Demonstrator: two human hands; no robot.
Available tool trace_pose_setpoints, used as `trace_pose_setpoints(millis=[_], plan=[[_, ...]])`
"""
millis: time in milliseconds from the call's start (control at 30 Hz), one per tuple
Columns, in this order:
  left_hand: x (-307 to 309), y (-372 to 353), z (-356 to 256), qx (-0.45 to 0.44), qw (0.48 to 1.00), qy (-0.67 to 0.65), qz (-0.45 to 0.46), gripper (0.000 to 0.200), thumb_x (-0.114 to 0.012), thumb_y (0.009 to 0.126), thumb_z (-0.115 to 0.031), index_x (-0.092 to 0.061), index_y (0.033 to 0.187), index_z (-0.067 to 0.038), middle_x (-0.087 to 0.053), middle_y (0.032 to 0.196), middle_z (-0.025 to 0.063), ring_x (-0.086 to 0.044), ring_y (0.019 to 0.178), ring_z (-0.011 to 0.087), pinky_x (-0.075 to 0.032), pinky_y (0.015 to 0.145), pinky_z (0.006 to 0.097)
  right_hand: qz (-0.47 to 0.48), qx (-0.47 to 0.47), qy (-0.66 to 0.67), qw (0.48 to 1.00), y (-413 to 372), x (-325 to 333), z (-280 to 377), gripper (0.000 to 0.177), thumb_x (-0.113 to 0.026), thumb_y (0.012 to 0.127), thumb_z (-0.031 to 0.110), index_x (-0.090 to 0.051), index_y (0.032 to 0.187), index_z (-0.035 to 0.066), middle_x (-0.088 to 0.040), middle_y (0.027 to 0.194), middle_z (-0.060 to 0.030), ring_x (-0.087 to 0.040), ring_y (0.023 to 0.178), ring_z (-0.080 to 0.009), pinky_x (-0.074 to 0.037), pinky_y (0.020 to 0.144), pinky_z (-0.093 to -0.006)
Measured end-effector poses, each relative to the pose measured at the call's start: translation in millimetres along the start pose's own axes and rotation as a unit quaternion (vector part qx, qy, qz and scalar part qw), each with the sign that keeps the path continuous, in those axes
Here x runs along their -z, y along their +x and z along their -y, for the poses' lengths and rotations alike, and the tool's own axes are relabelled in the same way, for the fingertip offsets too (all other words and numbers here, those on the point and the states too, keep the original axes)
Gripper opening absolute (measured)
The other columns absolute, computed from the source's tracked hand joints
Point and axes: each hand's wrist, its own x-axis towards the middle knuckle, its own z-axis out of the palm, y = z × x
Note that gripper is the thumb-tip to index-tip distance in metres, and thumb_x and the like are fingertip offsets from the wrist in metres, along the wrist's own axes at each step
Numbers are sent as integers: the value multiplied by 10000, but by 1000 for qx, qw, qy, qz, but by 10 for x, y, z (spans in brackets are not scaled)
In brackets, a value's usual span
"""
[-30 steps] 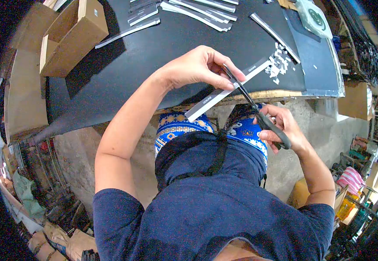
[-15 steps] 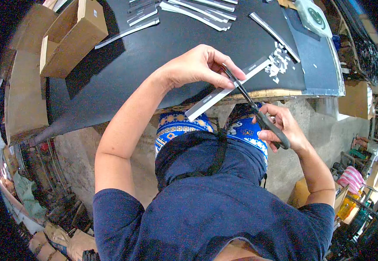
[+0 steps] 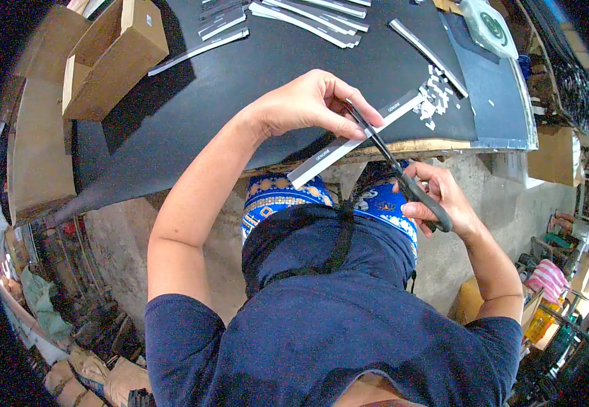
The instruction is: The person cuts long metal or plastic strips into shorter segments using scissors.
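Note:
My left hand (image 3: 311,102) pinches the middle of a black and white label strip (image 3: 323,161) printed "GENUINE", between thumb and fingers. The strip runs diagonally over the front edge of the table. In my right hand (image 3: 447,193) is a pair of black-handled scissors (image 3: 413,186), with fingers and thumb through the handles. Their blades cross the strip right beside my left fingertips. Small white cut pieces (image 3: 434,102) lie scattered on the table near the strip's far end.
More strips (image 3: 308,20) lie in groups at the back of the black tabletop (image 3: 274,68). A single strip (image 3: 427,57) rests at the right, near a clear plastic bag (image 3: 488,27). An open cardboard box (image 3: 115,61) stands at the left. Another carton (image 3: 554,156) is beyond the table's right end.
The scissor blades have shifted slightly against the strip near my left fingertips. Both hands stay almost in the same place.

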Motion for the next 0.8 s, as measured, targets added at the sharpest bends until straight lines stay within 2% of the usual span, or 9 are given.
trace_pose_setpoints(millis=[200,300,500,700,767,800], plan=[[-3,14,0,3,1000,14,6,288,-750,738,-75,-710,1022,-47,-692,815,23,-593,688,42,-487,665,192,3,1,-7,1000,-5,0,22,404,-801,739,222,-530,970,31,-590,612,-18,-512,404,-83,-361,335,-233],[-12,13,-18,-4,1000,2,3,290,-750,738,-73,-708,1024,-40,-692,813,25,-597,688,43,-490,666,192,-3,6,-19,1000,-2,-19,33,460,-794,724,270,-528,981,-4,-539,595,-19,-509,412,-90,-390,327,-212],[2,15,-12,11,1000,2,3,293,-752,738,-75,-706,1024,-34,-693,815,30,-599,684,46,-491,661,191,-19,27,1,999,10,-51,17,412,-790,731,224,-537,965,-1,-542,596,-12,-506,395,-79,-377,311,-206],[18,24,6,17,1000,7,5,292,-751,740,-80,-706,1025,-36,-688,795,24,-596,666,47,-486,652,187,-30,-20,-19,999,5,-45,47,384,-802,719,190,-546,943,14,-537,576,1,-496,379,-74,-364,301,-203],[36,33,29,31,999,15,12,290,-748,743,-88,-705,1024,-32,-683,787,23,-595,673,51,-484,652,187,-24,-14,-17,999,28,-38,38,385,-819,720,224,-563,935,33,-626,697,-28,-549,519,-66,-391,417,-226],[39,35,40,31,999,15,12,290,-748,743,-88,-705,1024,-32,-683,787,23,-595,673,51,-484,652,187,-24,-14,-17,999,48,-35,17,385,-819,720,224,-563,935,33,-626,697,-28,-549,519,-66,-391,417,-226]])
